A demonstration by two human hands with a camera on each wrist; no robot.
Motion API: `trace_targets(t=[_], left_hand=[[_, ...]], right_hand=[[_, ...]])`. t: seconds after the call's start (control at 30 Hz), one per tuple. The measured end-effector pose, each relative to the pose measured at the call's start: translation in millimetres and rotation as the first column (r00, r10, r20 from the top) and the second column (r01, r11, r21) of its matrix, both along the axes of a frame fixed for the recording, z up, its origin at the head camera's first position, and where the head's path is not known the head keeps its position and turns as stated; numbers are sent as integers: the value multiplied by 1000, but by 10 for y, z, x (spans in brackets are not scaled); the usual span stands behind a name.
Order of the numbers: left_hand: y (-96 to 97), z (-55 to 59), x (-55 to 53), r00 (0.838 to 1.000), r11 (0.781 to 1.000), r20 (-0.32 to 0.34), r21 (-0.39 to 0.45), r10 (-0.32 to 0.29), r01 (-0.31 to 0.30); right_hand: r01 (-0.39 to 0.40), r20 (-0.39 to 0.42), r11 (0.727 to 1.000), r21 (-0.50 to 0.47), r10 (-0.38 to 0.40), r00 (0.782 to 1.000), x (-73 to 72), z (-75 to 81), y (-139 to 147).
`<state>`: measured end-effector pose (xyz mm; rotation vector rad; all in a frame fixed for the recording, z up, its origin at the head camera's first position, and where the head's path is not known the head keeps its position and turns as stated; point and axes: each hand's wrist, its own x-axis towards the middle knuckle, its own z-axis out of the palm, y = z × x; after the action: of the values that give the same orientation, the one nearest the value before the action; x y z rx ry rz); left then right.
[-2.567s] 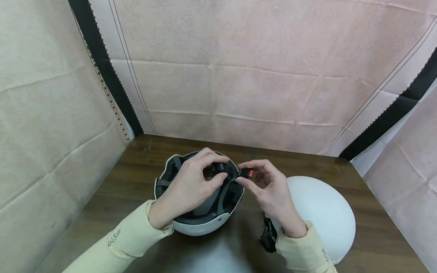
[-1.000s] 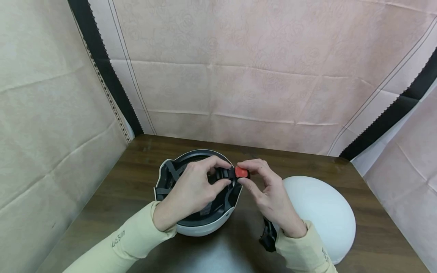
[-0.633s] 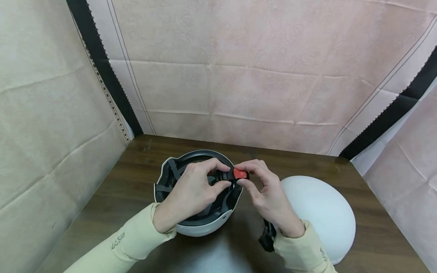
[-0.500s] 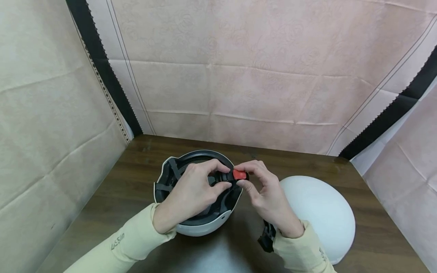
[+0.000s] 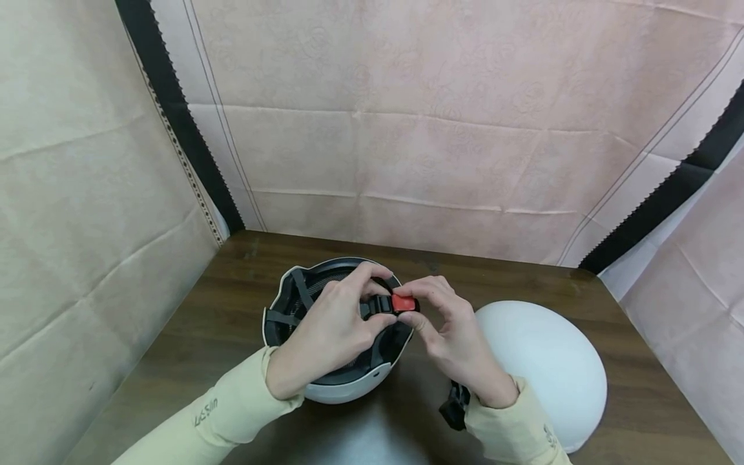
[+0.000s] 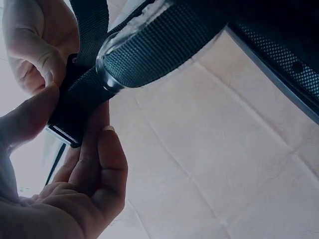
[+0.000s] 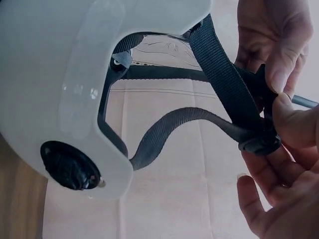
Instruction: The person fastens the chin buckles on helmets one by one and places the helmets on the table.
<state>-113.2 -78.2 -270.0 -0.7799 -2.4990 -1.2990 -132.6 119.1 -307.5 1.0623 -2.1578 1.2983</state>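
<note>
Two bare hands are meeting over an upturned white helmet (image 5: 345, 392), which is resting on a brown table (image 5: 633, 400) with its hollow side facing up. The left hand (image 5: 331, 330) is curling thumb and fingers around the dark end of a black buckle (image 5: 381, 304), with only the buckle filling the narrow gap, while the right hand (image 5: 457, 334) is pinching the end that is carrying the red button (image 5: 404, 303). From the head view the buckle is appearing over the right part of the helmet's hollow, its two halves seemingly joined, though whether they are fully locking is not showing. In the right wrist view, black straps (image 7: 223, 74) are running from the helmet to the hands. Careful work here is likely calling for both halves lying in one straight line and the straps running flat, not twisting into the join. A light, even grip is probably serving better than a hard tug, which could be dragging the helmet along, and any press on the button is best coming squarely. Beside the right sleeve (image 5: 511, 420), a white dome (image 5: 543, 368) is sitting on the same table.
</note>
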Motion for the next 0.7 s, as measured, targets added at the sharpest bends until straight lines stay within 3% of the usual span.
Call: trace_targets(t=[0.27, 0.4, 0.57, 0.7], left_hand=[[12, -15, -13, 999, 998, 28, -33, 45, -44], [-1, -11, -22, 996, 993, 44, -94, 78, -74], [-66, -6, -35, 991, 964, 19, -234, 133, -125], [-113, -21, -46, 991, 935, 16, -334, 135, -122]], right_hand=[[35, 95, 999, 18, -37, 995, 22, 4, 33], [68, 141, 997, 37, -73, 987, 35, -6, 39], [67, 149, 997, 44, -73, 986, 38, -22, 8], [63, 149, 996, 68, -72, 986, 33, -51, -21]])
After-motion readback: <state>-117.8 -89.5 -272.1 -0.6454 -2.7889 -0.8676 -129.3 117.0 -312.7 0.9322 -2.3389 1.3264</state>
